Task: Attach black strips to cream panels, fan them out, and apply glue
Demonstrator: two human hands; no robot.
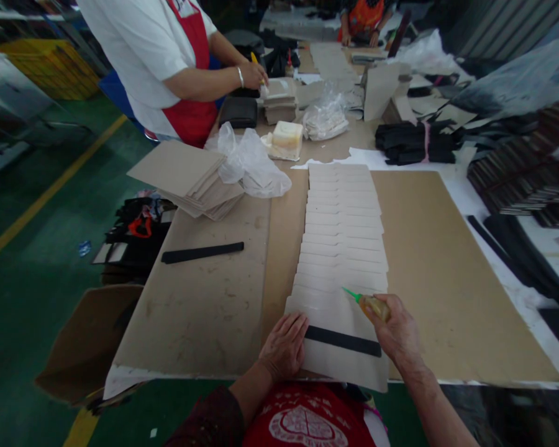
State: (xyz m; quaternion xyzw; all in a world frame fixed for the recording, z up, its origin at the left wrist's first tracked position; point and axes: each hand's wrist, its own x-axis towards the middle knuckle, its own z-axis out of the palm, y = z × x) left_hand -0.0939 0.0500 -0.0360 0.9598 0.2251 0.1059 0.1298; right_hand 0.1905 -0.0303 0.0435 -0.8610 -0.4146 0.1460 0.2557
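Observation:
My right hand point(399, 330) is wrapped round a glue bottle point(375, 307) with amber contents and a green nozzle. The nozzle's tip points left, over a row of overlapping pale grey boards point(338, 248). Across the nearest board lies a black strip point(342, 341). My left hand point(286, 343) rests flat on that board's left edge, fingers stretched out and fingertips by the strip's left end. A second black strip point(202, 252) lies apart on the brown board at the left.
A stack of grey boards point(181, 171) and a crumpled plastic bag point(256, 164) sit at the back left. Bundled black strips point(414, 143) lie at the back right. A co-worker in a red apron point(190, 118) stands at the table's far left; another person is behind.

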